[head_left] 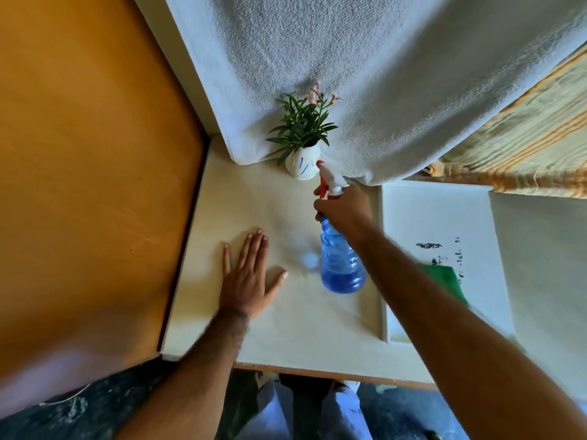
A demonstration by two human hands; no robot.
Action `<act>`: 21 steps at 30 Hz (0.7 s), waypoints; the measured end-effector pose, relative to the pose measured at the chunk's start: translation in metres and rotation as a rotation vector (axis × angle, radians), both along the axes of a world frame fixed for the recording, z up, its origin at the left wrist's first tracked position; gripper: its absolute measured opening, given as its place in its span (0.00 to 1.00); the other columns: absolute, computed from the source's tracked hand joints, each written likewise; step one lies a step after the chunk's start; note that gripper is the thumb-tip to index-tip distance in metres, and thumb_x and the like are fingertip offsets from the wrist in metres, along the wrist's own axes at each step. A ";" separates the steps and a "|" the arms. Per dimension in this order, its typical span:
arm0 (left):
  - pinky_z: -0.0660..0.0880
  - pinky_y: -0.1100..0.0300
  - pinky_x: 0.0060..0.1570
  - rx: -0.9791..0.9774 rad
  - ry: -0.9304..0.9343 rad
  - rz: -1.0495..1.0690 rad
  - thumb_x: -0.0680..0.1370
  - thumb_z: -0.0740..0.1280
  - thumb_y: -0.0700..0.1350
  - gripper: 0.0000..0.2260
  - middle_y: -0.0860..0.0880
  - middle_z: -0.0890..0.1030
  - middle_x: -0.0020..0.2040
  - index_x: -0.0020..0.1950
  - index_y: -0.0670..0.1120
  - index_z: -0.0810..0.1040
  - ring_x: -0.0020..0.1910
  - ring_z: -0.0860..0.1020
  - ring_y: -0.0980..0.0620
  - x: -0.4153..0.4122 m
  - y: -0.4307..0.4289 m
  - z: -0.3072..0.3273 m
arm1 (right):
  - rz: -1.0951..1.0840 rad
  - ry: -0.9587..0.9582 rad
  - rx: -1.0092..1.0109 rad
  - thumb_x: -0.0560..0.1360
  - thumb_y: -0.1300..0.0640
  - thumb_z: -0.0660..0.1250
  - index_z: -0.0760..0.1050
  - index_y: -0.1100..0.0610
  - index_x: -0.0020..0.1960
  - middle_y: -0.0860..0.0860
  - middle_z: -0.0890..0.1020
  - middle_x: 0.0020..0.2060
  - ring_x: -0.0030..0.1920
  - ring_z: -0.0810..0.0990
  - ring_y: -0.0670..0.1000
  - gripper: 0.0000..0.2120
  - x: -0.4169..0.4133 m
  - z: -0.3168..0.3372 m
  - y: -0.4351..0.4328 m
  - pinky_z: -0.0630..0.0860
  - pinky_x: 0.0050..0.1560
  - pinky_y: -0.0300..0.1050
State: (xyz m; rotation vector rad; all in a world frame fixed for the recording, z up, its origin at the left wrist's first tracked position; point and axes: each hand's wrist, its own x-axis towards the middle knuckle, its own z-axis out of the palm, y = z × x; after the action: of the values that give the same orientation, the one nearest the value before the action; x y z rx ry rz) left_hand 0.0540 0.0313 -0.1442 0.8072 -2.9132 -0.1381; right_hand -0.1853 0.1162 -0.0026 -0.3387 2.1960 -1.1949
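My right hand point(344, 208) grips the neck of a blue spray bottle point(341, 265) held above the cream tabletop point(301, 325). Its white and red nozzle point(328, 179) points at a small green plant with pink flowers point(301, 125) in a white pot point(301, 165) at the back of the table. My fingers curl round the red trigger. The bottle holds blue liquid in its lower part. My left hand point(246, 274) lies flat on the tabletop to the left of the bottle, fingers straight and spread.
A textured white wall point(381, 74) rises right behind the pot. An orange wooden panel point(95, 185) borders the table on the left. A white board point(444, 223) with a green cloth point(444, 281) lies to the right. A striped curtain point(524, 147) hangs at the right.
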 end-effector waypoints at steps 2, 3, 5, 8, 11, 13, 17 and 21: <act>0.59 0.28 0.79 -0.009 0.004 -0.001 0.81 0.58 0.67 0.38 0.44 0.62 0.85 0.84 0.42 0.62 0.84 0.62 0.45 0.000 0.000 -0.001 | -0.014 -0.011 0.054 0.66 0.60 0.72 0.83 0.53 0.43 0.46 0.85 0.24 0.28 0.85 0.43 0.07 0.002 -0.005 -0.010 0.84 0.39 0.41; 0.59 0.28 0.79 -0.009 0.004 -0.002 0.82 0.57 0.67 0.38 0.44 0.62 0.85 0.84 0.42 0.61 0.84 0.61 0.46 0.001 0.000 -0.002 | -0.019 0.000 0.079 0.66 0.58 0.72 0.83 0.54 0.42 0.45 0.85 0.24 0.31 0.86 0.44 0.06 0.002 -0.007 -0.014 0.84 0.44 0.44; 0.58 0.28 0.79 -0.001 0.002 0.000 0.82 0.56 0.68 0.39 0.45 0.61 0.86 0.84 0.43 0.60 0.84 0.60 0.46 0.001 -0.001 -0.003 | -0.013 0.037 0.135 0.66 0.54 0.71 0.80 0.53 0.39 0.43 0.84 0.24 0.35 0.87 0.45 0.03 0.002 -0.009 -0.021 0.83 0.47 0.45; 0.56 0.29 0.80 0.008 -0.014 0.001 0.82 0.52 0.69 0.39 0.45 0.59 0.86 0.85 0.43 0.58 0.85 0.58 0.47 0.001 -0.001 -0.004 | -0.007 0.068 0.211 0.68 0.48 0.69 0.78 0.53 0.37 0.41 0.84 0.23 0.37 0.86 0.43 0.09 0.001 -0.010 -0.028 0.80 0.45 0.42; 0.56 0.29 0.80 0.013 -0.010 0.002 0.82 0.54 0.68 0.39 0.45 0.59 0.86 0.85 0.44 0.58 0.85 0.58 0.47 0.001 -0.002 -0.004 | -0.010 0.090 0.254 0.72 0.43 0.69 0.81 0.54 0.42 0.40 0.83 0.23 0.40 0.86 0.43 0.14 0.001 -0.009 -0.031 0.76 0.42 0.40; 0.56 0.29 0.80 0.020 -0.015 0.006 0.82 0.55 0.67 0.38 0.45 0.58 0.86 0.85 0.44 0.57 0.85 0.58 0.47 0.001 -0.002 -0.004 | -0.018 0.093 0.255 0.72 0.41 0.69 0.81 0.54 0.42 0.40 0.84 0.23 0.38 0.85 0.42 0.15 0.001 -0.008 -0.031 0.76 0.42 0.41; 0.56 0.29 0.81 0.033 -0.027 0.010 0.82 0.56 0.66 0.38 0.46 0.58 0.86 0.85 0.44 0.58 0.85 0.58 0.47 0.000 -0.002 -0.001 | -0.065 0.106 0.247 0.71 0.38 0.70 0.79 0.51 0.39 0.44 0.84 0.22 0.33 0.84 0.40 0.16 0.002 -0.010 -0.030 0.75 0.37 0.41; 0.54 0.30 0.81 0.044 -0.040 0.015 0.82 0.54 0.67 0.38 0.46 0.58 0.87 0.85 0.45 0.57 0.85 0.57 0.47 0.000 -0.002 0.000 | -0.036 0.154 0.295 0.70 0.38 0.71 0.83 0.55 0.42 0.52 0.88 0.36 0.43 0.86 0.52 0.19 -0.005 -0.014 -0.029 0.83 0.50 0.47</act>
State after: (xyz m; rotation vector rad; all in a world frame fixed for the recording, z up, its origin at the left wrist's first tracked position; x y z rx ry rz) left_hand 0.0543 0.0289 -0.1443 0.8482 -2.9507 -0.1870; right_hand -0.1903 0.0870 -0.0162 -0.2757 2.4790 -0.8686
